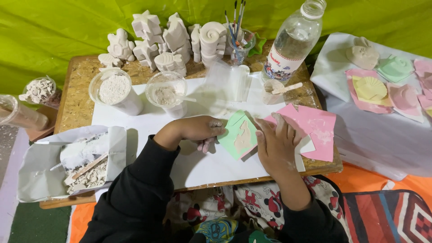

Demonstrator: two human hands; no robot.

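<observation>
Left hand point(202, 130) pinches the left edge of a green mould point(238, 135), fingers closed on it. Right hand point(275, 146) lies flat, fingers spread, touching the mould's right edge and overlapping a pink mould point(315, 128) at its 3 o'clock. Green mould sits tilted on the white sheet point(198, 166) covering the bench point(76, 103), about frame centre; pale filling shows in its cavity.

From the mould:
- 11 o'clock: two clear cups, one with white powder point(114, 90), one with a spoon in it point(167, 94).
- 12 o'clock: stack of clear plastic moulds point(229, 81); behind them a row of white plaster casts point(171, 40) and a cup of brushes point(238, 38).
- 1 o'clock: clear plastic bottle point(294, 38), small cup with stick point(274, 90) at its base.
- 9 o'clock: open bag of plaster chunks point(85, 166) with a wooden stick.
- 2 o'clock, off-bench: more filled coloured moulds point(382, 85) on white cloth.
</observation>
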